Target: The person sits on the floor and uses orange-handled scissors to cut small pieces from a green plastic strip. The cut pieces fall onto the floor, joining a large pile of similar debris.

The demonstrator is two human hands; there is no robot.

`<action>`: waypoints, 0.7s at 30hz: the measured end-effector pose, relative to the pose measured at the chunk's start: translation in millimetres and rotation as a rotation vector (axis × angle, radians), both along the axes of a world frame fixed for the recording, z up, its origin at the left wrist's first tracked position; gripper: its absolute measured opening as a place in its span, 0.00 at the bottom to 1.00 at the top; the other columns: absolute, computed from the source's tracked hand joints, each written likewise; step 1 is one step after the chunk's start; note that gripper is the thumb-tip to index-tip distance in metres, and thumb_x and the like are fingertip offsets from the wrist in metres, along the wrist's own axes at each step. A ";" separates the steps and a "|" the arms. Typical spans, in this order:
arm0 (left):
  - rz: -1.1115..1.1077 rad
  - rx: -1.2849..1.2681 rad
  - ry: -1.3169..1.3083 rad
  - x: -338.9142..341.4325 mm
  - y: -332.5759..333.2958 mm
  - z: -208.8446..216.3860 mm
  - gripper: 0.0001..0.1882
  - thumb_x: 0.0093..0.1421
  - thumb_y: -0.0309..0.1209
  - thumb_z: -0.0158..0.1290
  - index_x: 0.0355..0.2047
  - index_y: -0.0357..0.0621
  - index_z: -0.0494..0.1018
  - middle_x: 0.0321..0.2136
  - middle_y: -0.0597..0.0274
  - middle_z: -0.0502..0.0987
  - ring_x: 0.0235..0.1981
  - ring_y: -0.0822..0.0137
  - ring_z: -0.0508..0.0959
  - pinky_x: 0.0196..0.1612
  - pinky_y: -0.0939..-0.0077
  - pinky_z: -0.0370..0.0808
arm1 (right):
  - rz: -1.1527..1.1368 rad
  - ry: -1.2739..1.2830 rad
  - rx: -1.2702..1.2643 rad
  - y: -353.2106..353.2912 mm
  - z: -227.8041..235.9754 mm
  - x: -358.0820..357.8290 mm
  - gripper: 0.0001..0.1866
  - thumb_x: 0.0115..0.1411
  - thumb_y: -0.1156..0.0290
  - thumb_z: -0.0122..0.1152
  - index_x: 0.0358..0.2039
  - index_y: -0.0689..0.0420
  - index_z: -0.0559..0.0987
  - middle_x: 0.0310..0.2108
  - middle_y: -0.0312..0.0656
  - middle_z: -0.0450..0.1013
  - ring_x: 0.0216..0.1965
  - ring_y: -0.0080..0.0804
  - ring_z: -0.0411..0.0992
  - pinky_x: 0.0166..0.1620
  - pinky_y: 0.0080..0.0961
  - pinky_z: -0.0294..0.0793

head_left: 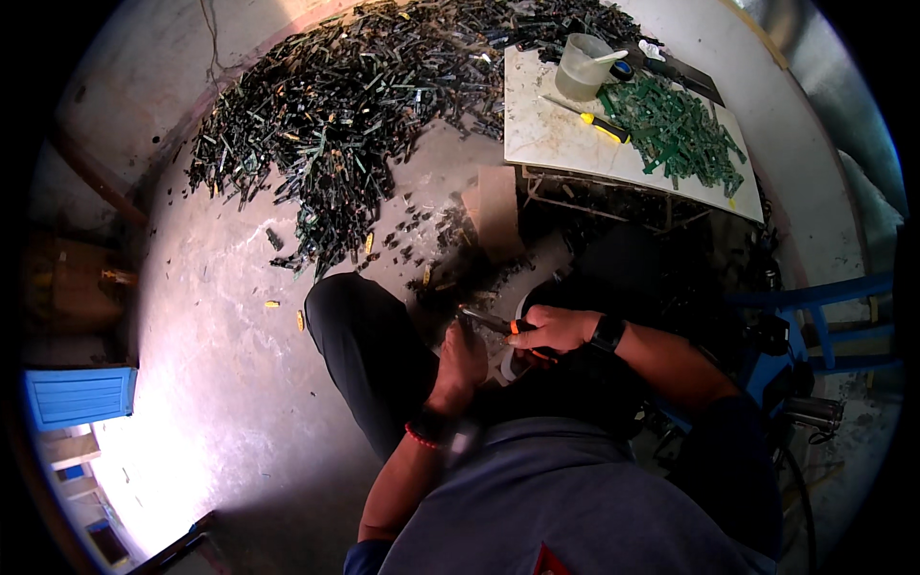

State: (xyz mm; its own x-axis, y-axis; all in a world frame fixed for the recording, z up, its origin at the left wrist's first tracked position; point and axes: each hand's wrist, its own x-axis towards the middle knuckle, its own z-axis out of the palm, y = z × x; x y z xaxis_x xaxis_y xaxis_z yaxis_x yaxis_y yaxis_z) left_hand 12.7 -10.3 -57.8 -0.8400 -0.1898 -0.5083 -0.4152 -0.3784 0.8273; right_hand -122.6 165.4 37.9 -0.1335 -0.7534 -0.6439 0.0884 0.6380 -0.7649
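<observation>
Between my knees, my right hand (559, 329) is wrapped round a pair of pliers (487, 319) with orange-and-black handles. The jaws point left, toward my left hand (460, 362). My left hand is closed just below the jaw tips, its fingers bent together. Whatever it pinches is too small and dark to name. Below the hands, small dark pieces (450, 230) and a few yellow bits lie scattered on the floor. A piece of brown cardboard (496, 211) leans by the table, in front of my hands.
A large heap of dark electronic strips (326, 125) covers the floor ahead. On a low white table (537, 134) at the right lie green circuit-board strips (671, 129), a yellow-and-black screwdriver (602, 126) and a cloudy plastic cup (580, 77). A blue chair (824, 326) stands at my right.
</observation>
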 end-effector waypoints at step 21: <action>0.080 0.491 -0.242 -20.9 -9.1 83.2 0.26 0.65 0.54 0.35 0.16 0.52 0.53 0.11 0.73 0.51 0.09 0.76 0.49 0.13 0.81 0.46 | -0.133 -0.327 -0.083 3.6 9.0 8.7 0.20 0.65 0.55 0.50 0.38 0.60 0.77 0.27 0.36 0.75 0.23 0.20 0.71 0.23 0.16 0.69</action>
